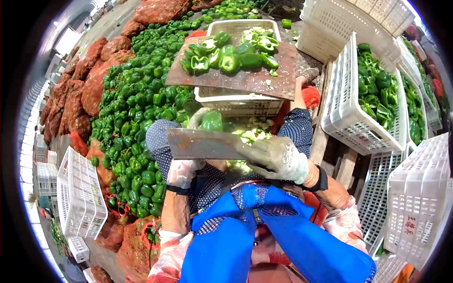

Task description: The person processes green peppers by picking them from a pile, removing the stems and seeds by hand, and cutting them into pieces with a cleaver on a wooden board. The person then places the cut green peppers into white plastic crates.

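My right hand [278,158] wears a pale work glove and is wrapped round the handle of a broad cleaver [203,144]. Its stained blade lies across in front of my lap, pointing left. Behind the blade my gloved left hand [196,118] closes on a green bell pepper [212,121]; the blade hides its palm and most of its fingers. Just past my right hand are pale pepper cores [255,136]. Cut green peppers [230,61] lie on a worn board [188,79] set across a white crate [236,95].
A big heap of whole green peppers [137,122] spreads to my left, with red mesh sacks [96,94] beyond it. Another white crate [80,195] is at lower left. To the right, a crate of peppers [339,104] stands near stacked crates [417,207].
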`<action>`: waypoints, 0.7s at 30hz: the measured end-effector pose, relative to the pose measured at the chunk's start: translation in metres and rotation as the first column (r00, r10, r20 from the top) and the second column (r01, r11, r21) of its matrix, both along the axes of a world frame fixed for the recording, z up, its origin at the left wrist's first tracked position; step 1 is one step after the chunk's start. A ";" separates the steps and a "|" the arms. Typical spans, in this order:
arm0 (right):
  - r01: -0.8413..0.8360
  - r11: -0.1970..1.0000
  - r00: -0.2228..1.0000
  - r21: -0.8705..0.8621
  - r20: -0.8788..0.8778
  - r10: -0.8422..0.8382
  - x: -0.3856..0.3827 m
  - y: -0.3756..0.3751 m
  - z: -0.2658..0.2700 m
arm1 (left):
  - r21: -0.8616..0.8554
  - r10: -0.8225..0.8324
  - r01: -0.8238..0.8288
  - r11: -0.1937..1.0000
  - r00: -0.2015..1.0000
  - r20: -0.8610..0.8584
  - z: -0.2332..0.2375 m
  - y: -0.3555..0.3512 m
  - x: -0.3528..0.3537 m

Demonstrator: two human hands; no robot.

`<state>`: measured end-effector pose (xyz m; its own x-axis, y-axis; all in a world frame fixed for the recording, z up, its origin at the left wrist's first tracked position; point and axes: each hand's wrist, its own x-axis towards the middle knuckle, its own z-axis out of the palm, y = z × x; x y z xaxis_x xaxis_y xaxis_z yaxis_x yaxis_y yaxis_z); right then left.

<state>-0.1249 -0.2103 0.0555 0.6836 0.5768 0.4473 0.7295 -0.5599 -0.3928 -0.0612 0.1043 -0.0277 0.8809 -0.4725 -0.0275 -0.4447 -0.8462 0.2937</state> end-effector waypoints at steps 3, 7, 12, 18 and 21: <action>-0.020 1.000 1.000 -0.016 0.008 0.020 -0.003 0.000 -0.001 | -0.116 0.038 -0.049 0.992 0.995 -0.097 -0.020 0.011 0.000; -0.006 0.997 1.000 -0.080 0.020 0.007 -0.004 0.001 -0.002 | -0.219 0.014 -0.058 0.974 0.980 -0.199 0.002 -0.005 -0.003; -0.038 0.977 0.999 -0.212 -0.045 0.029 0.004 -0.004 -0.018 | -0.389 -0.067 -0.087 0.917 0.929 -0.364 0.047 -0.035 -0.002; 0.127 0.979 0.951 -0.162 -0.259 -0.167 0.011 -0.023 -0.047 | -0.592 -0.180 -0.174 0.787 0.852 -0.491 0.079 -0.037 -0.009; 0.176 0.984 0.869 0.037 -0.476 -0.138 0.015 -0.031 -0.066 | -0.693 -0.177 -0.439 0.572 0.759 -0.627 0.092 -0.040 -0.014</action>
<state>-0.1096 -0.2414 -0.0108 0.9025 0.4214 0.0895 0.3534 -0.6055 -0.7131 -0.0754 0.0646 0.0639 0.8628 -0.4479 -0.2345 0.1753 -0.1700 0.9697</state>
